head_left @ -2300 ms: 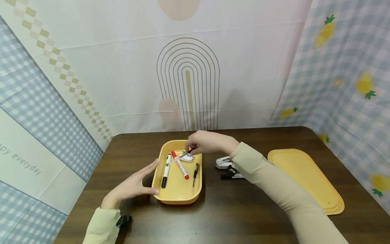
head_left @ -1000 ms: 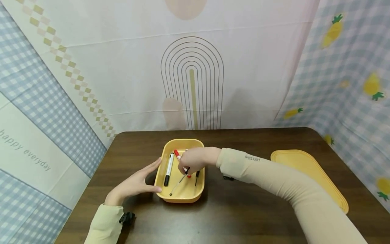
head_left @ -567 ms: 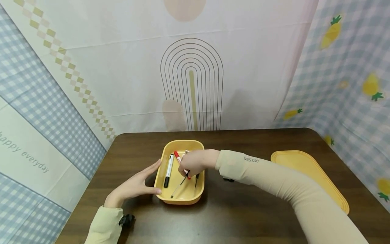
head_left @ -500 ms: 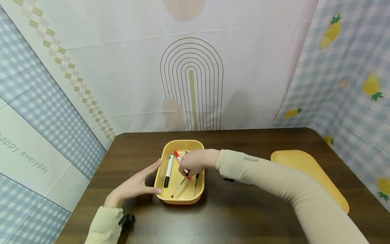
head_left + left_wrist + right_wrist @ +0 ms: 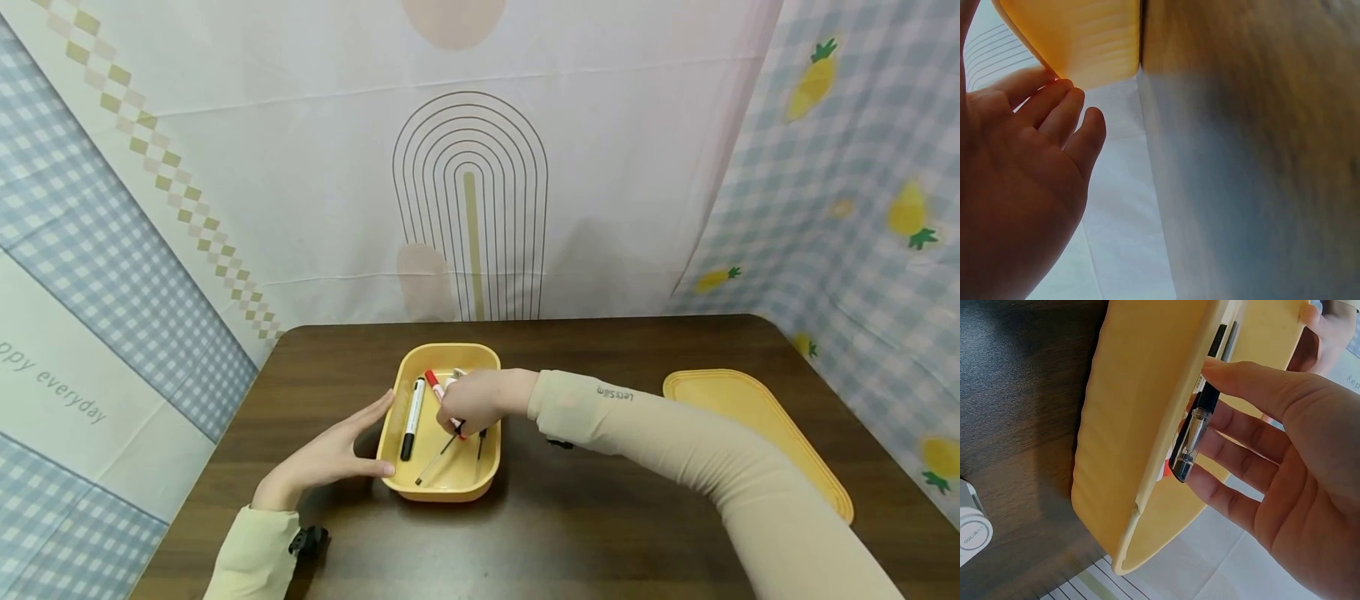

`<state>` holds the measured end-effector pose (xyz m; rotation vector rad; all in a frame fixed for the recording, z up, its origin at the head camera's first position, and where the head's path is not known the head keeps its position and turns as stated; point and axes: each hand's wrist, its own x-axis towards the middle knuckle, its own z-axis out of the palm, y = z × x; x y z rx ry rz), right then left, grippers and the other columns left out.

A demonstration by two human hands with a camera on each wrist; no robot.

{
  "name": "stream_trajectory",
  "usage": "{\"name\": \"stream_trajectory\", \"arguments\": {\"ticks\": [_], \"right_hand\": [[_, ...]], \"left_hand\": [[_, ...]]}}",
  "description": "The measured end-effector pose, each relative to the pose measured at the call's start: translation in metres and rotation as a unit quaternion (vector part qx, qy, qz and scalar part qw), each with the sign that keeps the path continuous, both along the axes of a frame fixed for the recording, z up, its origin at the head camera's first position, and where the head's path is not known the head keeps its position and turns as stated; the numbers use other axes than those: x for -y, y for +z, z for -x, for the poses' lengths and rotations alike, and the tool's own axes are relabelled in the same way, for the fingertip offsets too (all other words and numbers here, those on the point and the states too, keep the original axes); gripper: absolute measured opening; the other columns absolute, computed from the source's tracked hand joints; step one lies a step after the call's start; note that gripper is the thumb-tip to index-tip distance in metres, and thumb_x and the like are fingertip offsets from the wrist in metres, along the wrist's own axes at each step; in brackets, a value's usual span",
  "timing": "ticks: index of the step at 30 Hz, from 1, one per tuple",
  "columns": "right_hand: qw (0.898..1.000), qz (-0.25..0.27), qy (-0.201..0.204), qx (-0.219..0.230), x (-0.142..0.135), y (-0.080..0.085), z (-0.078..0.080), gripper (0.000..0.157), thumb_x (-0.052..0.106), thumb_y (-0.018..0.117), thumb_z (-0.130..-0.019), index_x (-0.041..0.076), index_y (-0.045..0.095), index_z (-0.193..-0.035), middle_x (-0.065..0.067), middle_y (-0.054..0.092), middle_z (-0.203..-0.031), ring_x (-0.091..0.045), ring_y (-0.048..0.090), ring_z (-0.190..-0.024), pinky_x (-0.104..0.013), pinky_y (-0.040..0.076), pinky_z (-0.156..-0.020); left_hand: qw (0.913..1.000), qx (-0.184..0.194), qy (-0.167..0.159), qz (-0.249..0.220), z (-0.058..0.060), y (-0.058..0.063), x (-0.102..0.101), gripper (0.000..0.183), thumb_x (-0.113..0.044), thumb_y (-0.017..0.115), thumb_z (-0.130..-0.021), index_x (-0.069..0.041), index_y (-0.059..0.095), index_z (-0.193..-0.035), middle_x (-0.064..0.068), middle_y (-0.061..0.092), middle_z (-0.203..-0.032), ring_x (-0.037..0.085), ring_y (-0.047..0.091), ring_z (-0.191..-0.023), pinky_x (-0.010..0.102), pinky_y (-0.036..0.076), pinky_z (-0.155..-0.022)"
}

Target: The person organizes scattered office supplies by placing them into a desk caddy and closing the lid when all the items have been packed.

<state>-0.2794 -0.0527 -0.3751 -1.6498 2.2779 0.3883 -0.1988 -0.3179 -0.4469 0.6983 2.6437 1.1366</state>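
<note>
My right hand (image 5: 474, 400) reaches over the yellow plastic box (image 5: 450, 495) and pinches a gel pen (image 5: 1194, 434) between thumb and fingers. The pen has a clear barrel and a black cap; its far end slants down toward the box's near left corner. Inside the box lie a black-and-white marker (image 5: 412, 418), a red-and-white marker (image 5: 432, 382), a second black-capped pen (image 5: 481, 442) and a white item (image 5: 459, 372) mostly hidden by my right hand. My left hand (image 5: 322, 457) touches the box's left rim, thumb and fingers spread apart along it.
A yellow lid (image 5: 738, 408) lies flat at the right of the dark wooden table (image 5: 525, 533). Right of the box, a white rounded item (image 5: 971, 525) with a round logo stands on the table, hidden under my right forearm in the head view. Patterned cloth walls close off the back and sides.
My right hand has come from the box's back right toward its middle with the gel pen, whose free end now points nearer me. Over the last half second little changes. My left hand stays on the rim.
</note>
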Motion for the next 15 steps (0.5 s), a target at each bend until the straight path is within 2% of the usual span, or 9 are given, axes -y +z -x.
{"name": "stream_trajectory", "arguments": {"ticks": [9,15], "right_hand": [[1.000,-0.004,-0.012,-0.011,0.0011,-0.0014,-0.0038,0.005,0.022,0.072,-0.095,0.022,0.072,-0.100,0.009,0.066,-0.090,-0.008,0.058,-0.081,-0.024,0.048,-0.070],[1.000,-0.007,-0.005,-0.020,-0.0002,-0.0017,-0.0043,0.008,0.020,0.071,-0.095,0.022,0.073,-0.102,0.008,0.068,-0.093,-0.008,0.059,-0.080,-0.025,0.049,-0.070]], "left_hand": [[1.0000,0.001,0.001,0.001,-0.0001,-0.0015,0.0007,0.104,-0.045,0.083,-0.082,-0.017,0.023,-0.162,0.004,0.019,-0.167,0.031,0.020,-0.150,0.060,0.023,-0.115],[1.0000,-0.003,0.004,0.004,0.0002,-0.0020,0.0007,0.104,-0.044,0.084,-0.081,-0.018,0.024,-0.162,0.004,0.021,-0.166,0.029,0.022,-0.149,0.059,0.023,-0.115]]}}
